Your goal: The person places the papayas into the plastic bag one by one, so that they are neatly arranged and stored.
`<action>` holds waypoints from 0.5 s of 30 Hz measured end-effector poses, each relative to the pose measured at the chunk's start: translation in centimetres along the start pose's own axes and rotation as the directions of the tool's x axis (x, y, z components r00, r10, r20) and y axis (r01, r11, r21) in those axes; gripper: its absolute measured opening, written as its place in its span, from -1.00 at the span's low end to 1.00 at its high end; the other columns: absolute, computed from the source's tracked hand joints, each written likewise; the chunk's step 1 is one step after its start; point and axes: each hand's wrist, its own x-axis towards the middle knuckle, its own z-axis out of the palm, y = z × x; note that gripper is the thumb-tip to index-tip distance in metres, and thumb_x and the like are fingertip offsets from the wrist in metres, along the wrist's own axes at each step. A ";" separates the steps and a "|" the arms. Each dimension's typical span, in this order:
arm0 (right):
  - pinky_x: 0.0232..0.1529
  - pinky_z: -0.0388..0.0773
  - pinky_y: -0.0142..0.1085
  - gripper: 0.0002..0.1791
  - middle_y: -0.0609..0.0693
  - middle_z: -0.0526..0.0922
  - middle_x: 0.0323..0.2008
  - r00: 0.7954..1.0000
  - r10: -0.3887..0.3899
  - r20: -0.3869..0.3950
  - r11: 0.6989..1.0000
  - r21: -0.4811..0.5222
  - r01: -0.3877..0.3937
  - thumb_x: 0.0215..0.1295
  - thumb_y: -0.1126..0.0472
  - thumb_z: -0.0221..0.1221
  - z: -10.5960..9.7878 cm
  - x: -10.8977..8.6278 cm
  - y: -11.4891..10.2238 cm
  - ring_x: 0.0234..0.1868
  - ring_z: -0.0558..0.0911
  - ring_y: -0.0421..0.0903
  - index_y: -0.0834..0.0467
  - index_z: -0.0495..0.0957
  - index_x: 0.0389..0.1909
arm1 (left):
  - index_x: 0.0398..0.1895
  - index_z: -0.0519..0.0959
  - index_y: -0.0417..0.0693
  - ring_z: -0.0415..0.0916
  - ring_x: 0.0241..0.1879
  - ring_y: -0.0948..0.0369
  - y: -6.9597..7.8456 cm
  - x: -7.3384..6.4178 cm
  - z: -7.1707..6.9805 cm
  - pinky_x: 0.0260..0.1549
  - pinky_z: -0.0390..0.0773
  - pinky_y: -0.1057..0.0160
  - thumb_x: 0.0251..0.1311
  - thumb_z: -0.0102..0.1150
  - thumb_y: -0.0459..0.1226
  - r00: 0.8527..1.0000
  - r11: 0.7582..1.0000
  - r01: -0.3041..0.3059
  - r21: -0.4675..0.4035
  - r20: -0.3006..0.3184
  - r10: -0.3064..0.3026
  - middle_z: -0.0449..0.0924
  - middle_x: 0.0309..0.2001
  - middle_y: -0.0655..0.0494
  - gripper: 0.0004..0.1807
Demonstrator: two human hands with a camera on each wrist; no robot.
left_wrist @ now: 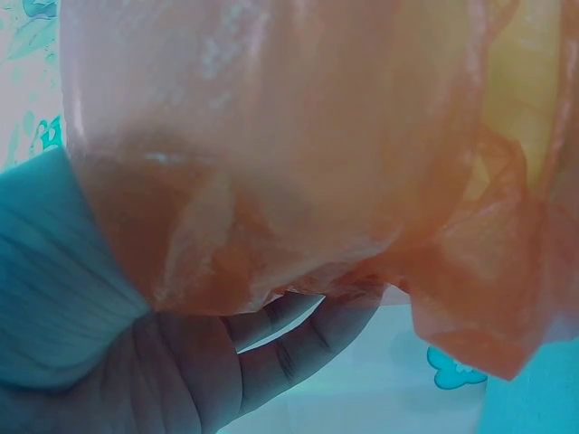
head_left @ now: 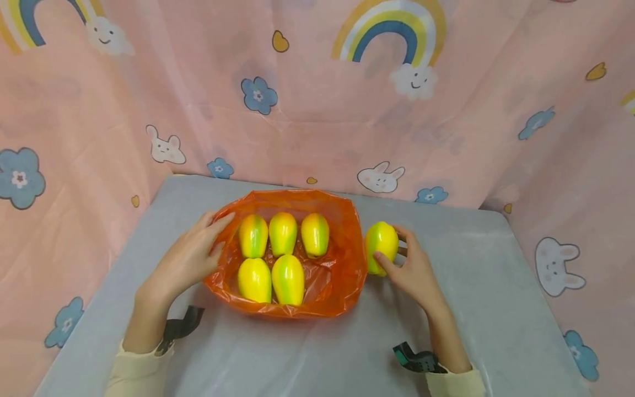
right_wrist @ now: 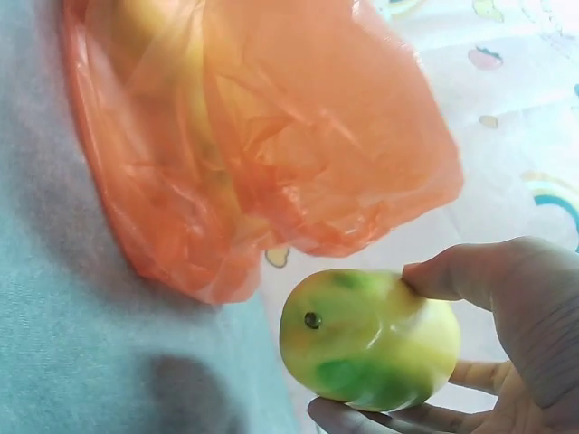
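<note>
An orange-red plastic bag (head_left: 342,264) lies wide open on the table, with several glossy yellow-green oval fruits (head_left: 288,278) in two rows inside it. They resemble small papayas or mangoes. My left hand (head_left: 190,256) holds the bag's left rim; in the left wrist view the plastic covers its fingertips. Just outside the right rim, my right hand (head_left: 409,270) grips another yellow-green fruit (head_left: 382,242) between thumb and fingers. The right wrist view shows this fruit (right_wrist: 366,339) end on, with a dark stem spot, apart from the bag (right_wrist: 344,154).
A grey cloth covers the table (head_left: 486,286). Behind and at both sides hangs a pink curtain (head_left: 307,138) printed with rainbows, rabbits and flowers. Dark straps (head_left: 181,325) circle both wrists.
</note>
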 end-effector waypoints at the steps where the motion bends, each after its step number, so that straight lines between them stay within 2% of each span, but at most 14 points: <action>1: 0.12 0.72 0.21 -0.13 0.29 0.33 0.52 1.000 0.001 -0.003 1.000 0.005 -0.001 0.44 -0.01 0.31 -0.2 -0.1 -0.1 0.33 0.56 0.41 0.16 0.12 0.60 | 0.59 0.33 -0.19 0.52 0.11 -0.12 0.0 0.0 0.0 0.14 0.69 -0.24 0.32 0.21 -0.48 1.000 1.000 0.003 -0.004 0.003 -0.003 0.41 0.37 -0.21 -0.26; 9: 0.14 0.70 0.26 -0.11 0.33 0.30 0.50 0.998 0.025 -0.058 0.999 0.045 -0.023 0.46 -0.01 0.29 -1.4 -1.3 -1.6 0.33 0.53 0.37 0.18 0.05 0.61 | 0.59 0.33 -0.17 0.52 0.06 -0.10 -0.2 0.0 -0.1 0.08 0.72 -0.18 0.31 0.18 -0.49 1.000 1.000 0.000 0.002 -0.009 0.000 0.41 0.38 -0.19 -0.27; 15: 0.13 0.71 0.23 -0.11 0.32 0.30 0.49 0.997 -0.011 -0.077 0.998 0.057 0.015 0.44 0.06 0.32 -2.4 -1.8 -2.9 0.33 0.54 0.34 0.20 0.06 0.60 | 0.59 0.33 -0.16 0.52 0.14 -0.12 -0.3 0.1 0.0 0.14 0.69 -0.22 0.32 0.18 -0.49 1.000 1.000 -0.005 0.000 -0.004 0.005 0.41 0.38 -0.19 -0.27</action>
